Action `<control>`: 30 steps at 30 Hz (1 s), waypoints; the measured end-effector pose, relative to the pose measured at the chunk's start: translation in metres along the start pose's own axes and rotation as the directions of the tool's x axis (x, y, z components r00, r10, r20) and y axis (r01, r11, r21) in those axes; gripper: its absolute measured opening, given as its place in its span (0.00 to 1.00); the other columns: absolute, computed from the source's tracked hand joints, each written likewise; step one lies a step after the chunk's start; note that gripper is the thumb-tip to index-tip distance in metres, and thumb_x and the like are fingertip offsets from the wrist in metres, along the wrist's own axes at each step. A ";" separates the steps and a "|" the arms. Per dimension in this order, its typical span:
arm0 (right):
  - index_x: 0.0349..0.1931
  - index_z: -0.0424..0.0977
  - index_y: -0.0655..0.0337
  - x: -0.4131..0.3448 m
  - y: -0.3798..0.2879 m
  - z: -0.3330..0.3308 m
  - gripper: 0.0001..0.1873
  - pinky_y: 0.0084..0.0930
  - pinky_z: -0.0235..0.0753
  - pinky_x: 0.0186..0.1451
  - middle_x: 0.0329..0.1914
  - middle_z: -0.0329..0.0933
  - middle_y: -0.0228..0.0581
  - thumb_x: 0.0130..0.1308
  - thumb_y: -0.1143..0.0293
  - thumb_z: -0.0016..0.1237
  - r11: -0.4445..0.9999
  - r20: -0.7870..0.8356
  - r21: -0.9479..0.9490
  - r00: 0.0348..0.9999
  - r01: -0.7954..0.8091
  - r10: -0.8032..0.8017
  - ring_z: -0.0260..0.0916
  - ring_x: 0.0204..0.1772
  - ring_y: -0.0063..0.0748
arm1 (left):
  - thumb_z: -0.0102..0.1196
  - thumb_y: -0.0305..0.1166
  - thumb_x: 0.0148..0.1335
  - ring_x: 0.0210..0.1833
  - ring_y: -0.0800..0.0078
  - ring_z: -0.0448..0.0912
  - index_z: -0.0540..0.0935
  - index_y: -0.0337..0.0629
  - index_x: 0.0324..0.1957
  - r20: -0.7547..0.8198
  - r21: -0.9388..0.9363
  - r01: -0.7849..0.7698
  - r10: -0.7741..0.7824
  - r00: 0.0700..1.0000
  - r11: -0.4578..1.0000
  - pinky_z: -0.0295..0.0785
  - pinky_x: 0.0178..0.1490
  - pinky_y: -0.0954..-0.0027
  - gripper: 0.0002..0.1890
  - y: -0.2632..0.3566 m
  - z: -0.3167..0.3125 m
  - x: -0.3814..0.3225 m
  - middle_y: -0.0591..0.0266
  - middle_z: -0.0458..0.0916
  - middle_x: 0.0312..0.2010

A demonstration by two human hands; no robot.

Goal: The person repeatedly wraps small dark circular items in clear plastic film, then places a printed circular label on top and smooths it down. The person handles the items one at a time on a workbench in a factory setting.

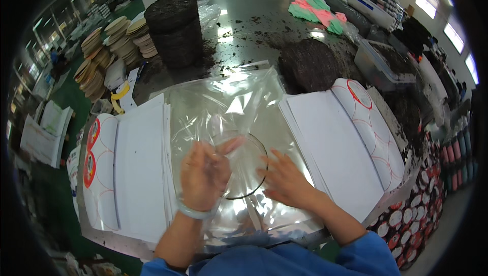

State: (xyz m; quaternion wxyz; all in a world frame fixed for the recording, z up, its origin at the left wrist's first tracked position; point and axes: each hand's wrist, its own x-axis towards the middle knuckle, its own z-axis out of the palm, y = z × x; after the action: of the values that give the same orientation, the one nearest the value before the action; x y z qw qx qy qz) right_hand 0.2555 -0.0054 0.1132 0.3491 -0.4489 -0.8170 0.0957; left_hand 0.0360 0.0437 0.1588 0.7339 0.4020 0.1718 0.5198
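Note:
Clear plastic film (225, 100) covers the middle of the table in glossy, wrinkled sheets. Beneath or against the film lies a thin dark ring (265, 154), between my two hands. My left hand (206, 173), with a pale bangle at the wrist, is blurred over the ring's left side, and film seems to pass over or through its fingers; its grip is unclear. At the ring's right edge my right hand (284, 179) is spread low over the film, fingers apart, holding nothing visible.
White sheets with printed round labels lie left (143, 169) and right (331, 139). Behind stand a tall dark fibrous stack (173, 32) and a lower dark fibrous pile (310, 64). A plastic bin (381, 62) is at right. Dark crumbs, a coloured cloth (316, 9) and a yellow-handled tool (121, 95) lie beyond.

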 end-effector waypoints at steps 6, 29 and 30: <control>0.23 0.72 0.59 -0.003 0.042 -0.048 0.10 0.35 0.73 0.43 0.29 0.73 0.37 0.48 0.67 0.60 0.960 -0.033 -0.197 0.980 -0.199 0.196 0.70 0.38 0.40 | 0.53 0.22 0.62 0.36 0.75 0.80 0.73 0.38 0.31 0.223 0.423 0.282 -0.400 0.889 0.861 0.78 0.42 0.73 0.03 -0.003 0.009 0.000 0.46 0.76 0.53; 0.43 0.75 0.62 -0.004 0.095 0.021 0.16 0.35 0.67 0.59 0.47 0.76 0.47 0.53 0.75 0.45 0.919 0.526 0.005 0.782 -0.395 0.334 0.69 0.55 0.44 | 0.43 0.31 0.66 0.22 0.73 0.69 0.68 0.38 0.42 0.148 0.571 0.246 -0.392 0.908 0.784 0.68 0.27 0.72 0.08 -0.065 0.029 0.024 0.58 0.76 0.34; 0.43 0.75 0.63 -0.008 0.119 -0.006 0.16 0.34 0.69 0.55 0.43 0.77 0.47 0.52 0.79 0.42 0.884 0.262 0.048 0.860 -0.466 0.438 0.72 0.50 0.44 | 0.42 0.29 0.67 0.18 0.71 0.66 0.67 0.37 0.43 0.260 0.605 0.196 -0.425 0.867 0.772 0.66 0.24 0.71 0.07 -0.095 0.042 0.011 0.57 0.79 0.33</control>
State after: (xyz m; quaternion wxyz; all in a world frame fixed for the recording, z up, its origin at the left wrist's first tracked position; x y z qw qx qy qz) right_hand 0.3416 0.0566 0.0581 0.2380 -0.5930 -0.7187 0.2742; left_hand 0.1284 0.0236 0.1139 0.6792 0.6575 0.2351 0.2262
